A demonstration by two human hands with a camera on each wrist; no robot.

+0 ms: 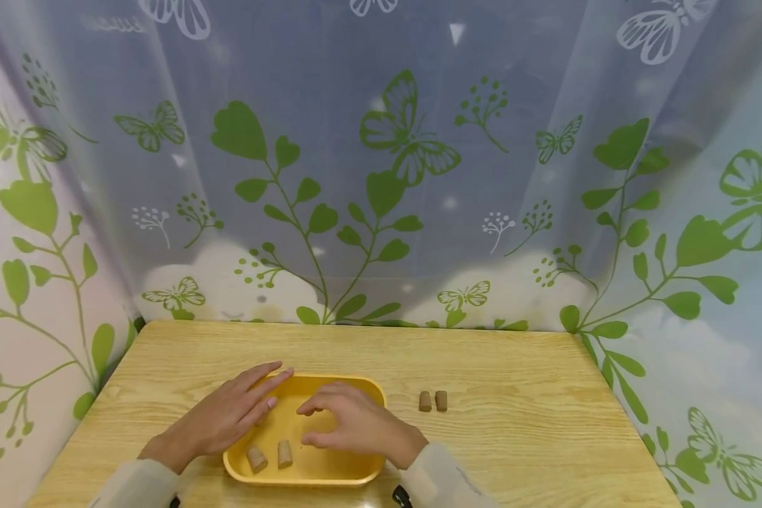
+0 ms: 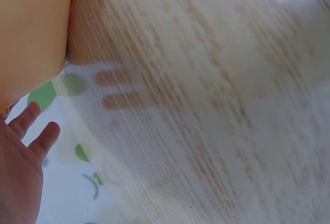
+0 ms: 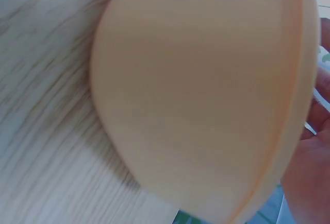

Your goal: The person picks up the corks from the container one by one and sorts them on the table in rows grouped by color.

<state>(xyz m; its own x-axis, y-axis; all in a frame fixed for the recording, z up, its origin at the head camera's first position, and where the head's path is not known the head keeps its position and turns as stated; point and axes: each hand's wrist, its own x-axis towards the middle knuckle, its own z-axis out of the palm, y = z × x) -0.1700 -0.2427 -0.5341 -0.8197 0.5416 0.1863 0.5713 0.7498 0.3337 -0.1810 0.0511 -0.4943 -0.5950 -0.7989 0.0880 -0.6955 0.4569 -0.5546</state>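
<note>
A yellow plastic tray (image 1: pixel 317 481) sits on the table, with two cork stoppers, a left one (image 1: pixel 257 459) and a right one (image 1: pixel 284 454), lying in its front left part. My left hand (image 1: pixel 231 413) lies across the tray's left rim, fingers extended. Over the middle of the tray hovers my right hand (image 1: pixel 355 427), its thumb and index finger apart and bent, with nothing seen between them. The right palm side is hidden in the head view. Two darker cork stoppers (image 1: pixel 425 401) (image 1: pixel 441 401) stand side by side on the table, right of the tray.
The wood-grain table (image 1: pixel 514 437) extends on both sides of the tray. A curtain (image 1: pixel 330 176) printed with leaves and butterflies closes off the back and both sides. In the right wrist view the tray's outer wall (image 3: pixel 201 90) fills much of the picture.
</note>
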